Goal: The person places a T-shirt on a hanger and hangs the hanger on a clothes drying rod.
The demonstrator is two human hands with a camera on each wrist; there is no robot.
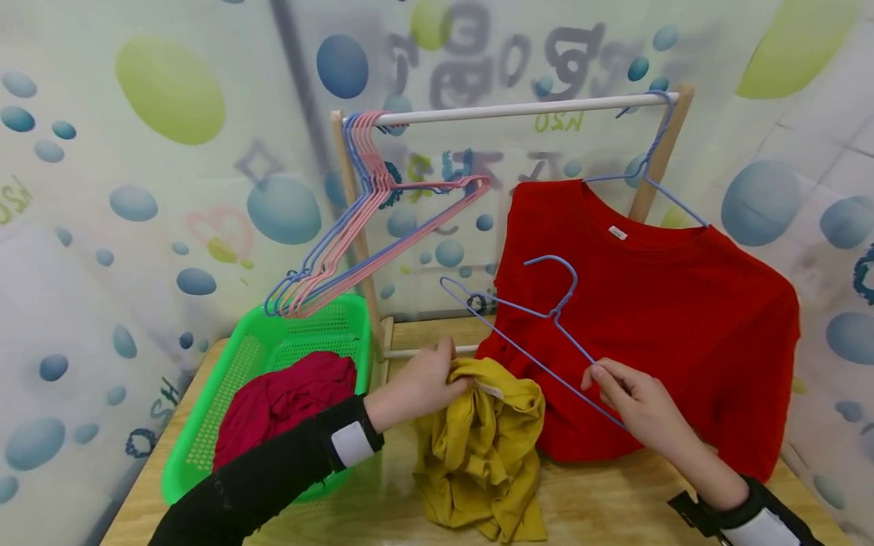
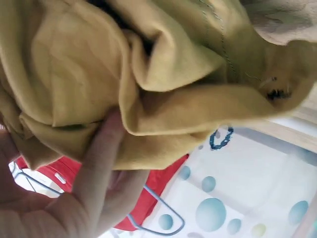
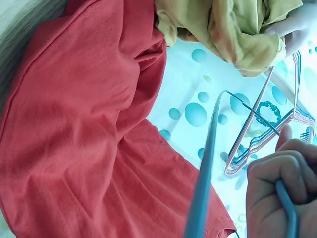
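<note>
A bunched mustard-yellow garment (image 1: 478,447) hangs from my left hand (image 1: 419,385), its lower end against the wooden table. In the left wrist view, fingers and thumb pinch folds of the yellow cloth (image 2: 173,109). My right hand (image 1: 638,406) grips a blue wire hanger (image 1: 539,360) by one shoulder, its hook pointing up; no cloth is on it. The right wrist view shows the fingers (image 3: 275,171) curled round the blue wire (image 3: 203,193). Behind the hanger, a red shirt (image 1: 655,318) hangs on another blue hanger (image 1: 672,193) at the rack's right end.
A clothes rack with a white rail (image 1: 526,111) stands at the back. Several pink and blue hangers (image 1: 369,220) bunch at its left end. Below them, a green basket (image 1: 187,447) holds a crimson garment (image 1: 290,398). The wooden table (image 1: 382,516) lies underneath.
</note>
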